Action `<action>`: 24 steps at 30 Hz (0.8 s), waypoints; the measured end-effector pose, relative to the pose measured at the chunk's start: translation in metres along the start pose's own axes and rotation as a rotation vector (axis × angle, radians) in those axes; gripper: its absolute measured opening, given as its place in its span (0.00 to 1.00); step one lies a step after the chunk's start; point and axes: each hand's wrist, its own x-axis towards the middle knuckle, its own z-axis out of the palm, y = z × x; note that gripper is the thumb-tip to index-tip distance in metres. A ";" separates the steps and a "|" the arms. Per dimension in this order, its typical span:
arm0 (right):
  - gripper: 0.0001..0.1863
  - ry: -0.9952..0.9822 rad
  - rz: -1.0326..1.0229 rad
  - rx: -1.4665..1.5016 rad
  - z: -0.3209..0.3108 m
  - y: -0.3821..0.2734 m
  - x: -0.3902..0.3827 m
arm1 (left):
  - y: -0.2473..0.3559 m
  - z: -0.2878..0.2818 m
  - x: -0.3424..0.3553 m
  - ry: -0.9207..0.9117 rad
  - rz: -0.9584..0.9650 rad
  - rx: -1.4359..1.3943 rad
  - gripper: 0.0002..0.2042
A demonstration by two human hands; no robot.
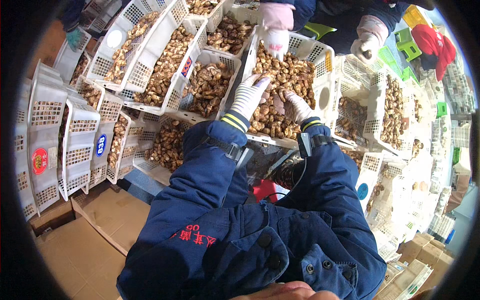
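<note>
My left hand (249, 95), in a white striped glove, lies over small brown mushrooms (277, 120) in a white plastic crate (325, 75). Its fingers are stretched and slightly apart, touching the mushrooms. Opposite it, my right hand (298, 106) reaches in from the crate's right side, also gloved. Grey-purple fingertips show there, apart and resting among the mushrooms; what lies under them is partly hidden. At the crate's far side, another person's white-gloved hand (275, 42) dips into the same mushrooms.
More mushroom crates (212, 85) stand close on the left, and others (387, 112) on the right. Farther right, a co-worker's gloved hand (366, 47) holds something small and dark. Flattened cardboard (80, 255) lies at lower left. Green stools (407, 44) stand at the far right.
</note>
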 end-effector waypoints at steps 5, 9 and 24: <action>0.16 0.163 -0.127 -0.179 0.005 0.003 -0.002 | -0.003 -0.003 0.003 0.039 -0.013 -0.017 0.20; 0.14 0.104 -0.088 -0.043 0.014 -0.001 0.000 | -0.003 -0.006 0.003 0.057 -0.007 -0.028 0.21; 0.21 0.489 -0.014 -1.798 -0.015 0.051 0.029 | 0.002 -0.007 -0.005 0.059 -0.023 -0.012 0.15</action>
